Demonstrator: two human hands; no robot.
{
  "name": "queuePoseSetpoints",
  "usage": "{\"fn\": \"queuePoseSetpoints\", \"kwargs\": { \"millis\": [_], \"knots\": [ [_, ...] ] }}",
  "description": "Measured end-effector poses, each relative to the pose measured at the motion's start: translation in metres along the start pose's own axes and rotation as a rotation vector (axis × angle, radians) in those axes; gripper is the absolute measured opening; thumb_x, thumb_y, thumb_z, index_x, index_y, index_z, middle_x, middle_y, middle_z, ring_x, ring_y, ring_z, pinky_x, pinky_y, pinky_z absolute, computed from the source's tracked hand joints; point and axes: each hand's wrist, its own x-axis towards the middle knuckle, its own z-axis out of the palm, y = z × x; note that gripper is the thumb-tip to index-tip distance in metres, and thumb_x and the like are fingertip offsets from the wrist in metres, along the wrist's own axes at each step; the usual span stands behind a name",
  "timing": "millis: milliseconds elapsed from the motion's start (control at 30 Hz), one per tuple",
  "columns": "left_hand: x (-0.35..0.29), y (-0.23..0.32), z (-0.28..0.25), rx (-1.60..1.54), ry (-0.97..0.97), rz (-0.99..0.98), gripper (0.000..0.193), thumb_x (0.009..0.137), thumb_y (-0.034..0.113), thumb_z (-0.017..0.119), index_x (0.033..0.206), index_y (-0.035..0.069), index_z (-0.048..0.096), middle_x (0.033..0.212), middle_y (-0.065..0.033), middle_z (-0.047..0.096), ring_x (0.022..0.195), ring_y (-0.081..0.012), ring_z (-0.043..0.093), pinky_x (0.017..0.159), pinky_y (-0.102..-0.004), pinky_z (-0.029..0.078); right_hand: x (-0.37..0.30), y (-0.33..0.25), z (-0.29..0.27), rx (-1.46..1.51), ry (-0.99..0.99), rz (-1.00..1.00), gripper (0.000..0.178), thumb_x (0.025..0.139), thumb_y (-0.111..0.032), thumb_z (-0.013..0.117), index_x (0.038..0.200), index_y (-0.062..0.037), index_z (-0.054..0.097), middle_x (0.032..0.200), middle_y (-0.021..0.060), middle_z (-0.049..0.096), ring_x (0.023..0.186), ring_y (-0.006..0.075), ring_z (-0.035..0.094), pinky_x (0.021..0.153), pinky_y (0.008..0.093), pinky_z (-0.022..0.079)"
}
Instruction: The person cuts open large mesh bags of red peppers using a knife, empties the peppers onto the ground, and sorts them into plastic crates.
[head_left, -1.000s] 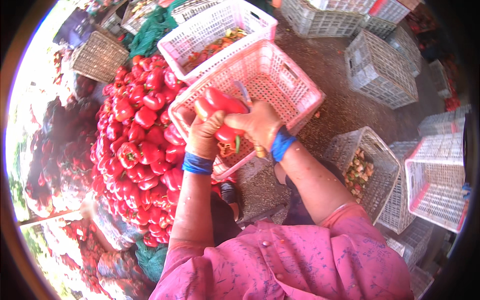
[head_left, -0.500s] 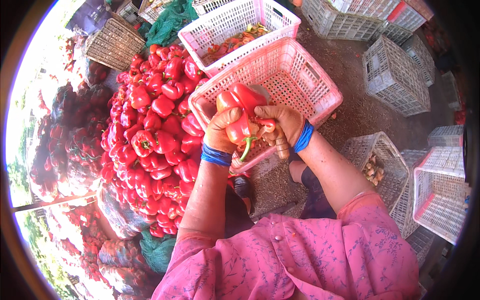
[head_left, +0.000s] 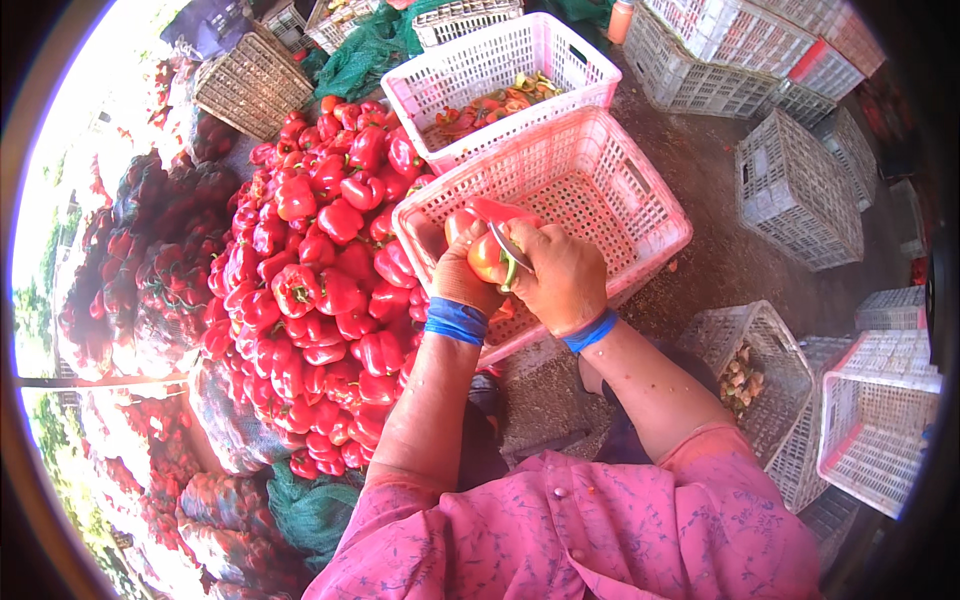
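Note:
Above the near-left part of a pink crate, both my hands are close together on a red bell pepper. My left hand, in an orange-brown glove with a blue band at the wrist, is wrapped round its left side. My right hand, gloved and banded alike, is closed on a small knife; its curved metal blade lies against the pepper beside the green stem. The knife's handle is hidden in my fingers. More red pepper flesh shows behind; whether it is the same pepper I cannot tell.
A big heap of red peppers lies left of the crate. Behind stands a white crate holding pepper scraps. Stacked grey crates are at right, one with scraps. Filled net sacks stand far left.
My right hand has turned over and come in closer to the pepper, and the knife blade now shows at the stem. The torn pepper piece with the hanging stem is no longer seen as before.

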Motion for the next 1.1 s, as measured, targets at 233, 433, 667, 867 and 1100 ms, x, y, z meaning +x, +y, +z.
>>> {"fn": "queuePoseSetpoints", "kwargs": {
  "millis": [233,433,667,867,1100],
  "knots": [
    [0.001,-0.015,0.014,0.168,0.035,0.016,0.039,0.091,0.034,0.067,0.115,0.003,0.061,0.099,-0.0113,0.07,0.08,-0.0266,0.068,0.057,-0.0368,0.054,-0.006,0.015,0.009,0.352,0.2,0.133,0.032,0.091,-0.041,0.063,0.106,-0.0119,0.067,0.086,0.0161,0.067,0.077,0.0378,0.067,0.067,0.0482,0.052],
    [-0.001,-0.032,0.03,0.543,0.054,0.441,0.034,0.088,0.009,0.071,0.117,-0.002,0.057,0.101,-0.0128,0.067,0.09,-0.0288,0.069,0.08,-0.0397,0.059,0.001,0.031,0.026,0.638,0.144,0.636,0.036,0.099,-0.037,0.056,0.094,-0.0036,0.068,0.078,0.0124,0.069,0.071,0.0252,0.067,0.063,0.0387,0.052],
    [0.002,0.011,0.006,0.341,0.03,-0.052,0.038,0.094,0.035,0.064,0.117,0.006,0.058,0.102,-0.0104,0.07,0.076,-0.0279,0.069,0.045,-0.0336,0.051,-0.011,0.033,-0.08,1.222,0.007,0.935,0.037,0.101,-0.044,0.05,0.09,-0.0103,0.06,0.059,0.0007,0.054,0.043,0.0125,0.053,0.041,0.0263,0.046],
    [0.007,0.019,-0.025,0.896,0.524,-0.227,0.037,0.085,0.047,0.073,0.096,0.014,0.062,0.079,-0.0075,0.066,0.065,-0.0237,0.064,0.05,-0.0387,0.049,-0.133,0.173,-0.186,-0.064,-0.064,1.041,0.05,0.089,-0.046,0.059,0.093,0.0026,0.069,0.081,0.0217,0.068,0.067,0.0311,0.064,0.063,0.0423,0.049],
    [0.024,0.024,-0.036,0.549,0.339,-0.147,0.043,0.09,0.039,0.064,0.06,0.021,0.038,0.057,0.0045,0.033,0.051,-0.0145,0.036,0.048,-0.0328,0.03,-0.289,0.286,-0.238,-0.753,-0.642,1.025,0.038,0.086,-0.032,0.061,0.104,0.0006,0.07,0.103,0.0243,0.07,0.1,0.0415,0.067,0.086,0.0495,0.053]
  ]
}}
